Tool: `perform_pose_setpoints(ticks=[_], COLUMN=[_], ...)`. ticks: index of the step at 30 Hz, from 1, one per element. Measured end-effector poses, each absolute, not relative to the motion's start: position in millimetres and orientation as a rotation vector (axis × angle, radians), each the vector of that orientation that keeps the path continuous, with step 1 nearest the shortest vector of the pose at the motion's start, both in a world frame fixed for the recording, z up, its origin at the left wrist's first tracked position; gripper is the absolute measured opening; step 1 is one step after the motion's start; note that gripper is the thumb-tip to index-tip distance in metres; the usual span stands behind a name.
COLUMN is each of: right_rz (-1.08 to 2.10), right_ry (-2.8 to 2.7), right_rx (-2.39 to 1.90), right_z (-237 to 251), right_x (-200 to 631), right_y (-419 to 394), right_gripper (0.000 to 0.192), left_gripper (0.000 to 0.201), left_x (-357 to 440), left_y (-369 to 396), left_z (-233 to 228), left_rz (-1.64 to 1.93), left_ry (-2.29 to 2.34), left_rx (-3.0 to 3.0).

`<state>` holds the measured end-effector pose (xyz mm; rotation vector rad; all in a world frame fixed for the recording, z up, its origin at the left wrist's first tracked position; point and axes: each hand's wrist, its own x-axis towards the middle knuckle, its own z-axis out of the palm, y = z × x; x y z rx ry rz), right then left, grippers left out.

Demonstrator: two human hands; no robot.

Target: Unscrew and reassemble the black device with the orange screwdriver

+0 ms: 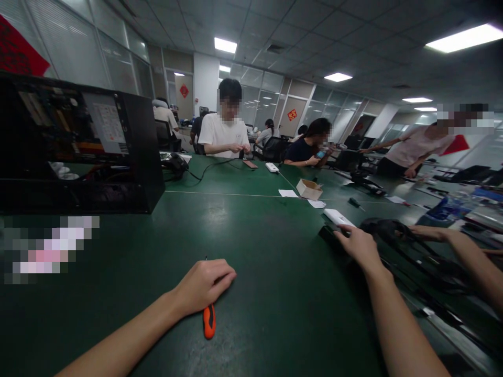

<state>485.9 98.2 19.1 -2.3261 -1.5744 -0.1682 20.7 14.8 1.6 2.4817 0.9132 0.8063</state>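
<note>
My left hand rests on the green tabletop with its fingers curled over a screwdriver. The orange and black handle of this screwdriver sticks out below the palm toward me, and its thin tip shows just beyond the knuckles. Farther right, my right hand has its fingers bent over a dark, flat-edged object. Most of that object is hidden by the hand and in shadow, so its kind is unclear. Just past these fingers lies a white box.
An open black computer case stands at left. A small cardboard box, papers and another screwdriver lie beyond. At right, another person's arm reaches toward black cables. A person in white sits opposite.
</note>
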Motion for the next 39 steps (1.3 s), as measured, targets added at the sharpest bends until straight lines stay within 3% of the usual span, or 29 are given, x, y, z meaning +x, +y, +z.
perform_pose_setpoints(ticks=[13, 21, 39], right_rz=[-0.137, -0.252, -0.056], right_ry=[-1.755, -1.86, -1.826], right_rx=[-2.448, -2.272, -2.317], right_z=[12.8, -6.6, -11.8], right_x=[492.0, 486.4, 503.7], right_y=[101.5, 118.7, 142.2], right_gripper=[0.043, 0.049, 0.041], left_gripper=[0.026, 0.028, 0.028], left_x=[18.8, 19.5, 18.6], left_y=[11.5, 12.7, 14.1], left_z=[-2.3, -2.3, -1.2], left_rz=[0.765, 0.767, 0.745], left_ry=[0.92, 0.916, 0.921], left_rx=[2.518, 2.536, 2.495])
